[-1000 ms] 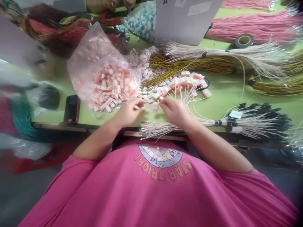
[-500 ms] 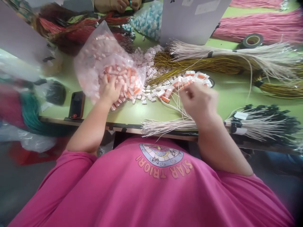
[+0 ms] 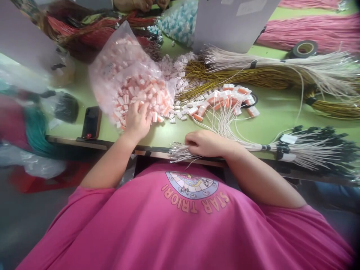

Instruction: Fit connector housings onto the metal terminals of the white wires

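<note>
My left hand [image 3: 137, 122] rests at the near edge of a clear plastic bag [image 3: 102, 67] of loose connector housings [image 3: 146, 92], white and orange. Its fingers are apart and touch the housings; nothing is plainly gripped. Close to the table's front edge, my right hand [image 3: 206, 143] is closed, fingertips curled down on the loose ends of a bundle of white wires [image 3: 178, 150]. Its fingers partly hide those ends. Beyond that hand, other white wires [image 3: 225, 122] fan out to fitted orange-and-white connectors [image 3: 216, 98].
Small white housings [image 3: 180, 67] lie beside yellow-and-black wires [image 3: 225, 77]. A phone [image 3: 91, 122] sits left of the bag. Black tape [image 3: 305, 48] and pink wires [image 3: 312, 32] are at the back right. Another person's hand [image 3: 143, 5] shows at the top.
My right hand has come down and left from the fitted connectors to the loose wire ends. My left hand has shifted slightly right and toward me, to the bag's near edge.
</note>
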The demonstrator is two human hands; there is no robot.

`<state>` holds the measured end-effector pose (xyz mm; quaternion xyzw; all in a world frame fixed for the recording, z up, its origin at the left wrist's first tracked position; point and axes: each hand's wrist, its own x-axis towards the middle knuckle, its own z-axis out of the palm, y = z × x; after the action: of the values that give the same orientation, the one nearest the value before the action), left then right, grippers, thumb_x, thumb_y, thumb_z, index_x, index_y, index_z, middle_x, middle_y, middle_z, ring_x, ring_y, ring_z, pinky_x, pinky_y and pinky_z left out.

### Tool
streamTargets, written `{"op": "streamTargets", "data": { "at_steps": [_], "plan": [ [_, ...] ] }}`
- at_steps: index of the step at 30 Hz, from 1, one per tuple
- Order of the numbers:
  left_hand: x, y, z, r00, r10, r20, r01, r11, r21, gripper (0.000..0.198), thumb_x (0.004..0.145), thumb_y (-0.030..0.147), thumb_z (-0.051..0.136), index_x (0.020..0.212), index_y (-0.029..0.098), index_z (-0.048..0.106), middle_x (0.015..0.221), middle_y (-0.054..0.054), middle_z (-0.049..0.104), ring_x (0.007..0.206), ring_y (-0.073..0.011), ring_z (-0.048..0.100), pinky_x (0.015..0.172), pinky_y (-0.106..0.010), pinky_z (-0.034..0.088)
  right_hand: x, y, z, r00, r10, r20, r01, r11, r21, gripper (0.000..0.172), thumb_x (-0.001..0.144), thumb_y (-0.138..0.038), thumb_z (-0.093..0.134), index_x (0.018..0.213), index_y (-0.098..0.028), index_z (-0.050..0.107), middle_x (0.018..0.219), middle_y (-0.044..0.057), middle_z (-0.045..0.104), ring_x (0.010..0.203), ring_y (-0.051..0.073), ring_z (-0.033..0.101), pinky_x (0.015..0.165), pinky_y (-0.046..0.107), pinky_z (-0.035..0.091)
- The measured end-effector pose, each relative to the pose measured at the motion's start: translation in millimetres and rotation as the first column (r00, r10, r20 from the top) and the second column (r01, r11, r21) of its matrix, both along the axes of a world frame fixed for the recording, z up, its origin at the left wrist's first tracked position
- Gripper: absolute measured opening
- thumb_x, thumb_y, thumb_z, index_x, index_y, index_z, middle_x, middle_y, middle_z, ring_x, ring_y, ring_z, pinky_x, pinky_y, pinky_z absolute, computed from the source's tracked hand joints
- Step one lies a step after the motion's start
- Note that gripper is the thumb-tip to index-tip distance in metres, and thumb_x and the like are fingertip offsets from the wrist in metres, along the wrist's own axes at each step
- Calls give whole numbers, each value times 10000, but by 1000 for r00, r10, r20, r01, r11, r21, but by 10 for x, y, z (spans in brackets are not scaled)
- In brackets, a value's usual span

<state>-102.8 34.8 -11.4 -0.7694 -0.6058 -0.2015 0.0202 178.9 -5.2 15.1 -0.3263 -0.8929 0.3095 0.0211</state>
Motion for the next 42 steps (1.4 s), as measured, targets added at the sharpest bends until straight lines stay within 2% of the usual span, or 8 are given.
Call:
{"op": "streamTargets", "data": {
  "at_steps": [7,11,16,20,24,32,37,42],
  "plan": [
    [29,-162,29,995,-94,-36,98,984,152,403,868,385,514,1253,268,517,1397,-97,389,1314,-343,309,1048,-539,270,-46,-6,17,997,-83,-8,83,996,22,132,809,-197,419,808,-176,550,844,65,638,711,149,510,635,285,329],
    [5,-216,-2,983,-168,-79,180,968,174,413,773,566,593,1000,224,637,1148,-92,567,1149,-319,443,996,-502,308,-93,-30,60,997,-35,69,34,999,19,181,790,-318,509,886,-174,561,887,79,651,716,169,527,618,296,317],
    [-5,-278,3,940,-262,-219,279,959,48,359,758,557,612,801,205,668,969,-81,604,995,-297,484,876,-460,339,-128,-43,47,995,7,104,-11,999,42,136,808,-272,476,739,-180,548,822,63,636,714,160,524,619,294,303],
    [-25,-268,6,926,-309,-215,323,946,31,249,819,439,592,806,210,687,1010,-80,615,1002,-287,484,872,-456,337,-132,-32,54,999,1,50,-2,1000,25,149,823,-230,446,717,-177,537,832,59,614,712,139,503,639,281,310],
    [-53,-242,12,926,-353,-133,356,935,-1,192,859,350,554,826,213,684,1041,-83,629,1089,-286,485,915,-466,351,-111,-1,67,992,-121,15,121,993,8,170,837,-246,434,694,-182,498,698,30,561,628,123,438,608,279,294],
    [-16,-181,41,933,-354,-72,351,935,-54,280,895,425,460,941,201,623,1021,-96,657,1093,-274,547,935,-455,379,-54,39,81,937,-314,-151,283,938,-198,133,781,-213,486,652,-180,494,619,-22,500,601,106,434,602,277,319],
    [149,-202,236,932,-320,169,340,935,-102,318,858,460,524,1011,195,611,942,-81,635,974,-245,566,915,-425,412,-22,57,104,867,-434,-245,363,887,-285,186,777,-264,533,620,-171,501,575,-47,444,574,96,420,630,291,351],
    [473,-275,357,763,-116,636,422,834,-355,247,763,371,679,929,197,623,981,-46,622,677,-115,555,646,-280,464,43,83,103,807,-492,-327,389,859,-333,261,774,-324,566,573,-171,500,541,-57,397,544,80,356,607,287,331]
  ]
}}
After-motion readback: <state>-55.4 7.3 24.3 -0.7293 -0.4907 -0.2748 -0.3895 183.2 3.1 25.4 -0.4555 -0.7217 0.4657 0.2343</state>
